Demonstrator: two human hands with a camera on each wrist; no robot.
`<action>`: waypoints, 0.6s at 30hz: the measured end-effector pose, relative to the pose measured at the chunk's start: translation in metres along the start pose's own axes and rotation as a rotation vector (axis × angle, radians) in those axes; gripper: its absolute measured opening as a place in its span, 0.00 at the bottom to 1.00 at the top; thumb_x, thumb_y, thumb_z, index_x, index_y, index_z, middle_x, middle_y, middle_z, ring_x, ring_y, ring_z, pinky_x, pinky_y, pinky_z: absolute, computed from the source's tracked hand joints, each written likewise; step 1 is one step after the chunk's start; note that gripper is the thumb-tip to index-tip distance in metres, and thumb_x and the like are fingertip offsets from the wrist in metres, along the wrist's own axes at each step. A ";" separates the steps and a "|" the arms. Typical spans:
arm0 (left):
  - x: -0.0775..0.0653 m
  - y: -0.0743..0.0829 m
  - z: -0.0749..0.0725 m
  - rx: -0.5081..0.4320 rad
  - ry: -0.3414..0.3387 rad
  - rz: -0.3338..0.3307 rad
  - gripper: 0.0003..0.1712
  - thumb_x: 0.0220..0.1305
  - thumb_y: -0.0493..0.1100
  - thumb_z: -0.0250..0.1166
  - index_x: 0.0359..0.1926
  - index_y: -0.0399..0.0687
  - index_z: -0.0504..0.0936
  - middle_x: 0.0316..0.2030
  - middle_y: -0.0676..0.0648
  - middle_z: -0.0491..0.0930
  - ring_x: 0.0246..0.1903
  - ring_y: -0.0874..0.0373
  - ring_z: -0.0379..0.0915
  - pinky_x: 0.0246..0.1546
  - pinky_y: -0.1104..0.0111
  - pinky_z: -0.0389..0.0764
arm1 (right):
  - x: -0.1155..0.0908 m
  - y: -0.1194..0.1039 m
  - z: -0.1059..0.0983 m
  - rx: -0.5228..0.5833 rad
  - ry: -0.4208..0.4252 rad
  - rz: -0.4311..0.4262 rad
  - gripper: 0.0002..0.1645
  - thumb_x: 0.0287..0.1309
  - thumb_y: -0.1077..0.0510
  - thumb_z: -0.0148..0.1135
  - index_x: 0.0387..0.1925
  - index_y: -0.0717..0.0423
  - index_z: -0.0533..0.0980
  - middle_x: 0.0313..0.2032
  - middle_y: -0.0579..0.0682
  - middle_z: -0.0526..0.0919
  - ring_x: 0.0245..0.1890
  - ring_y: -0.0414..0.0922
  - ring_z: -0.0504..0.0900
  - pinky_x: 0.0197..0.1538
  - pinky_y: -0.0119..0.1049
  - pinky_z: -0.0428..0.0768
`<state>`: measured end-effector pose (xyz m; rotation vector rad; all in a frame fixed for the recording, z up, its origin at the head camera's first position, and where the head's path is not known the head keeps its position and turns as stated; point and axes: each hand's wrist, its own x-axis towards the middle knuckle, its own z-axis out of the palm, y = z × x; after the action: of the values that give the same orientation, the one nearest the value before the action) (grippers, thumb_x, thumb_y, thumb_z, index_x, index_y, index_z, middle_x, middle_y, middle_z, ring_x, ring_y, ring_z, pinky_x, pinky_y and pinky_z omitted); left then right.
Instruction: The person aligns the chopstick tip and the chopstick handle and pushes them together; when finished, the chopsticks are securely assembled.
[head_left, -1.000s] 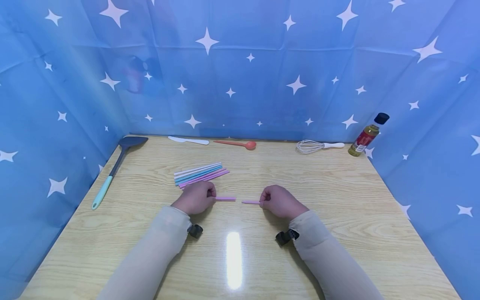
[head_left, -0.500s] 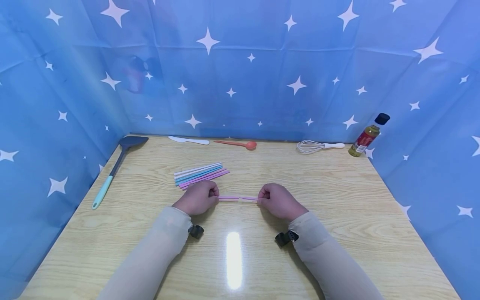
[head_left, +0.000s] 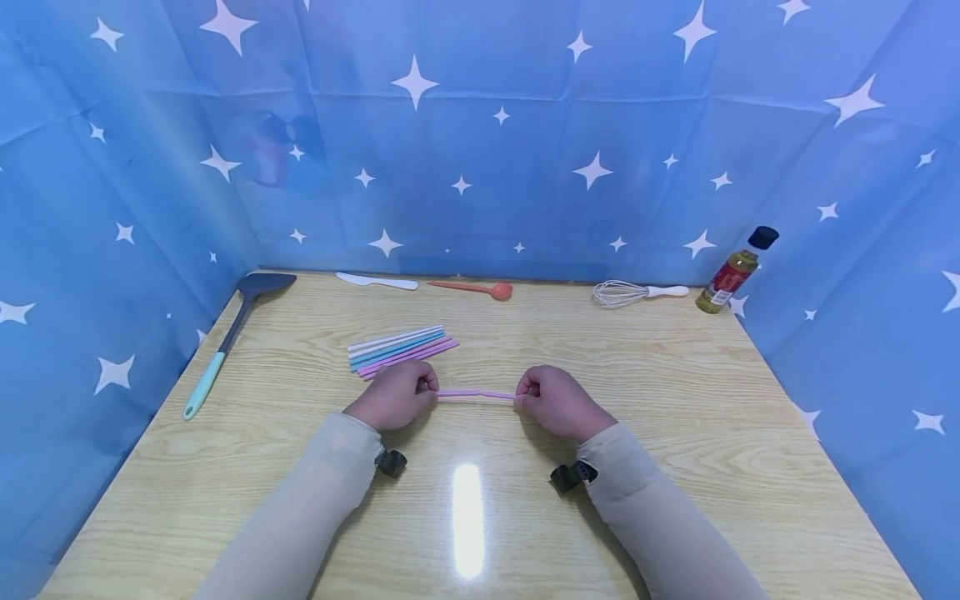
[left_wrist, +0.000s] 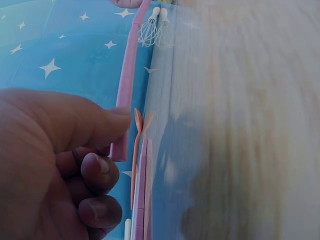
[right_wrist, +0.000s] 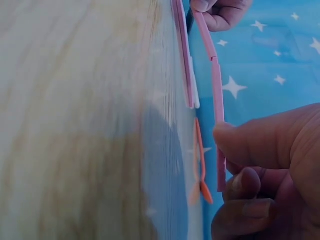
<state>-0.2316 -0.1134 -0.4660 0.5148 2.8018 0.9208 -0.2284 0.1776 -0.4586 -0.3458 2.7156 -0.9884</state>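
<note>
My left hand (head_left: 393,395) pinches one pink straw (head_left: 456,392) between thumb and fingers, just above the table. Facing it, my right hand (head_left: 558,402) pinches a second pink straw (head_left: 498,395). The inner ends meet midway between the hands, at a slight bend. In the right wrist view the joint (right_wrist: 213,58) shows an open straw end touching the other straw; whether one sits inside the other I cannot tell. A pile of white, blue and pink straws (head_left: 401,349) lies just behind my left hand.
Along the table's back edge lie a white knife (head_left: 377,282), a red spoon (head_left: 472,288) and a whisk (head_left: 637,292). An oil bottle (head_left: 735,272) stands at the back right corner. A spatula (head_left: 235,329) lies along the left edge. A starred blue curtain (head_left: 480,167) encloses the table.
A gap separated the two pink straws a second ago; their ends have since come together. My right hand has shifted slightly left and away from me, my left slightly right.
</note>
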 end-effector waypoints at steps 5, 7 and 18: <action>0.001 -0.001 0.001 -0.010 0.005 0.019 0.02 0.69 0.39 0.65 0.37 0.51 0.83 0.30 0.53 0.76 0.31 0.58 0.70 0.39 0.63 0.74 | 0.000 0.000 0.000 -0.017 -0.002 -0.014 0.07 0.68 0.62 0.66 0.32 0.53 0.81 0.25 0.47 0.75 0.27 0.44 0.73 0.35 0.38 0.72; 0.001 -0.001 0.002 -0.011 0.004 0.026 0.03 0.68 0.39 0.65 0.37 0.52 0.83 0.30 0.54 0.76 0.31 0.58 0.70 0.39 0.64 0.74 | 0.000 0.000 0.000 -0.020 -0.003 -0.020 0.07 0.68 0.62 0.66 0.32 0.53 0.81 0.25 0.46 0.75 0.27 0.44 0.73 0.35 0.38 0.72; 0.002 0.001 0.003 0.007 0.015 0.049 0.03 0.69 0.37 0.65 0.38 0.50 0.84 0.32 0.53 0.77 0.32 0.58 0.71 0.42 0.62 0.75 | -0.001 -0.004 0.000 -0.046 0.004 -0.052 0.07 0.68 0.62 0.66 0.31 0.53 0.79 0.26 0.47 0.74 0.27 0.43 0.72 0.36 0.39 0.73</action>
<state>-0.2327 -0.1100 -0.4679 0.5819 2.8190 0.9280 -0.2268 0.1748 -0.4559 -0.4250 2.7494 -0.9413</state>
